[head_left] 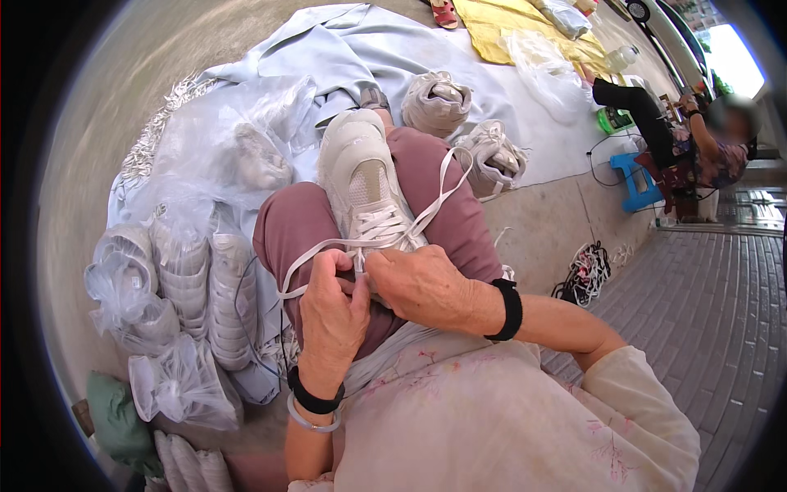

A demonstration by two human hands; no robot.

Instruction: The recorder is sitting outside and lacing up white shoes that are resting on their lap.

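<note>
A pale beige sneaker [351, 152] rests on my lap between my knees, its toe pointing away from me. White shoelace [316, 245] crosses its upper, and long loops spread out to both sides. At the sneaker's ankle end, my left hand [334, 316] is closed with thumb and fingers pinched on the lace. Right beside it, my right hand [426, 287] is closed too, its fingertips at the same spot on the lace. The fingers partly cover the collar and the topmost eyelets.
Two stuffed sneakers, one farther [437, 102] and one nearer [493, 157], stand beyond my right knee. Bagged shoes [182, 275] lie at left on a pale blue sheet [344, 41]. A lace bundle [586, 275] lies on the ground at right. Another person [713, 148] sits near a blue stool [638, 182].
</note>
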